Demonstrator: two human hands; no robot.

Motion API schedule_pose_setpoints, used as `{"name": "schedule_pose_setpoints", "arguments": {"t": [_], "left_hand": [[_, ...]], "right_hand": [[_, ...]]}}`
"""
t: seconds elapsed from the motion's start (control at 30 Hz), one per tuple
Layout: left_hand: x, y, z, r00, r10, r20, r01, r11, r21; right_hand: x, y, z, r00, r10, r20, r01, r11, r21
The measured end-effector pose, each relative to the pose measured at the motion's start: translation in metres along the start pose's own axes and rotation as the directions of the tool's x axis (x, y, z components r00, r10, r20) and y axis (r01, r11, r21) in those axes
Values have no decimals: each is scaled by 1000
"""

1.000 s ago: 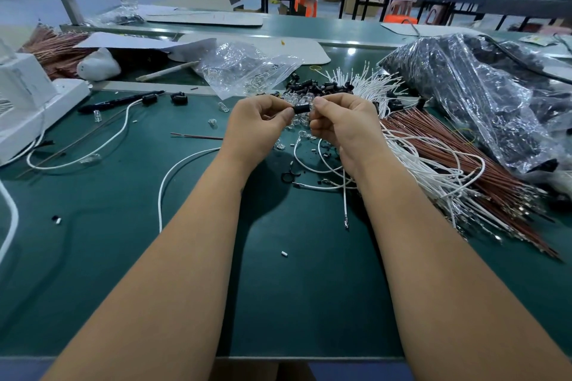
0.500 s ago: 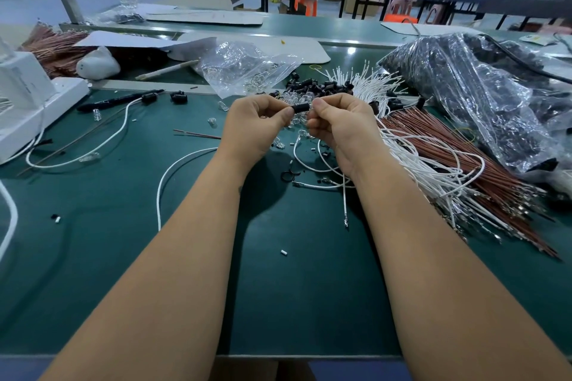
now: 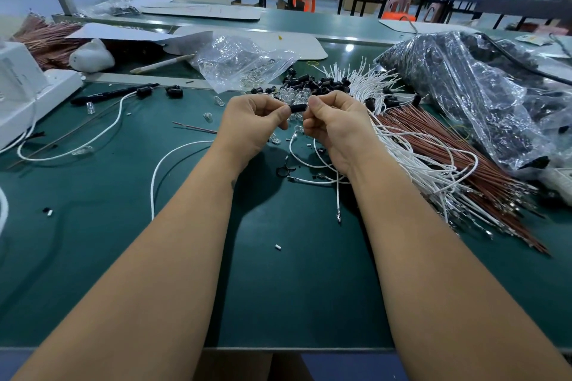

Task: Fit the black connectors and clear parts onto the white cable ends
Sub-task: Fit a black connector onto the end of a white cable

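A small black connector [image 3: 297, 108] sits between my two hands above the green table [image 3: 294, 288]. My left hand [image 3: 252, 125] pinches its left end and my right hand [image 3: 335, 127] pinches its right end, fingers curled. A white cable [image 3: 338, 192] hangs from under my right hand, its metal tip lying on the table. Behind my hands lies a heap of loose black connectors [image 3: 312, 85] mixed with clear parts [image 3: 292, 96]. A bundle of white cables [image 3: 411, 161] spreads to the right.
A clear bag of clear parts [image 3: 238, 62] lies behind the heap. A large bag of black parts [image 3: 476, 93] fills the right. Brown wires [image 3: 458, 164] lie under the white bundle. A white device [image 3: 21, 93] and a finished white cable [image 3: 93, 139] are on the left.
Both hands stay together on the black connector. There is only a slight shift of the fingers.
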State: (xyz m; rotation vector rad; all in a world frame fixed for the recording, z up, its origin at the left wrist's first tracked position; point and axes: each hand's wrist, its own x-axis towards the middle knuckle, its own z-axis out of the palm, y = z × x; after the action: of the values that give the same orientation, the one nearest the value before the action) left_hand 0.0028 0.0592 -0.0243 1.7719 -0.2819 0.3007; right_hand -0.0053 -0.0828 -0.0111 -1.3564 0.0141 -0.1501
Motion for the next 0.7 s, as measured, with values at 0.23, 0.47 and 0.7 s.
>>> {"name": "schedule_pose_setpoints", "arguments": {"t": [0.23, 0.47, 0.7], "left_hand": [[2, 0, 1, 999, -28, -43, 28, 1000, -13], [4, 0, 0, 998, -30, -47, 29, 999, -22], [4, 1, 1, 999, -2, -37, 2, 1000, 8]], "right_hand": [[4, -4, -3, 995, -57, -86, 48, 994, -103], [3, -10, -10, 998, -53, -35, 55, 996, 71], [1, -9, -7, 1000, -25, -1, 25, 999, -40]]}}
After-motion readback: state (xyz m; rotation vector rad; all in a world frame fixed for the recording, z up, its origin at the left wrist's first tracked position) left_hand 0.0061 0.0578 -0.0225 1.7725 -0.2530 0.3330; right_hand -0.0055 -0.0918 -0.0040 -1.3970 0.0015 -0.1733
